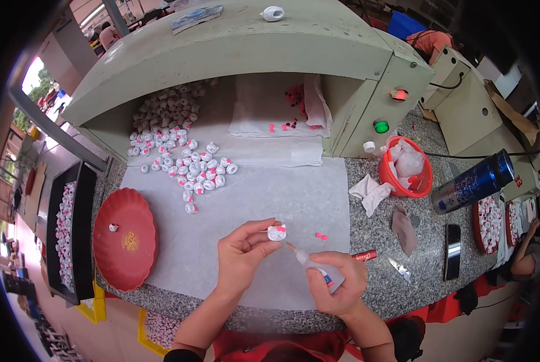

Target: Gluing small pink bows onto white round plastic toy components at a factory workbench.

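Between the thumb and fingers of my left hand (240, 253) is a small white rounded figure piece (276, 233) with pink on it. My right hand (342, 280) is wrapped round a translucent squeeze bottle (319, 265), whose thin nozzle points at the piece and looks close to it; whether they touch I cannot tell. To the right of the piece, a small pink bow-shaped part (321, 236) lies on white paper (300, 193). Beyond my left hand spreads a pile of similar white pieces (191, 169). At the left, a red scalloped dish (110, 259) holds one piece (113, 227).
A grey-green metal booth (222, 51) stands behind the paper. Rightward are an orange basket (425, 187) with plastic bags, a blue tumbler (472, 183), a phone (452, 253) and a small blade (399, 269). A black tray (54, 241) of pieces stands far left. Another person's arm (525, 247) shows at right.
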The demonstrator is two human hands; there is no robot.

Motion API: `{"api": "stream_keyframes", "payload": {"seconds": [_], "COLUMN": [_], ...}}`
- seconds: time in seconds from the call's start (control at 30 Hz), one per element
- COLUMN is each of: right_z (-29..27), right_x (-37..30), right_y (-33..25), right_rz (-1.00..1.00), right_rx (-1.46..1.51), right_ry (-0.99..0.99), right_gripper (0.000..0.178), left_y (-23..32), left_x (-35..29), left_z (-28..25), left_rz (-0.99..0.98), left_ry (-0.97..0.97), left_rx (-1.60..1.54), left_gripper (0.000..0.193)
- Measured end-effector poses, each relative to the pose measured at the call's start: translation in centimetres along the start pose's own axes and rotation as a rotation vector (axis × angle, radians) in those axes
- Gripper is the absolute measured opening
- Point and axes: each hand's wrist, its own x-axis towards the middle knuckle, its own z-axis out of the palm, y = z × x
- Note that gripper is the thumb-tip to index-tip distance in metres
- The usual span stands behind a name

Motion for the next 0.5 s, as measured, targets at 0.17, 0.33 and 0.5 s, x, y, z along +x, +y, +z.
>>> {"api": "stream_keyframes", "payload": {"seconds": [0.17,0.33,0.5], "right_z": [0.19,0.1,-0.05], "right_x": [0.13,0.14,0.16], "right_y": [0.08,0.24,0.14], "right_rz": [-0.002,-0.008,0.021], "right_rx": [-0.005,-0.025,-0.015], "right_ry": [0.038,0.045,0.027], "right_gripper": [0.019,0.018,0.017], "left_y": [0.07,0.03,0.05], "left_x": [-0.01,0.13,0.15], "left_z": [-0.12,-0.22,-0.25], "left_rz": [-0.027,-0.022,-0.013], "left_ry": [-0.01,-0.011,0.003], "left_rx": [-0.022,-0.043,-0.039], "left_gripper": [0.035,0.035,0.036]}}
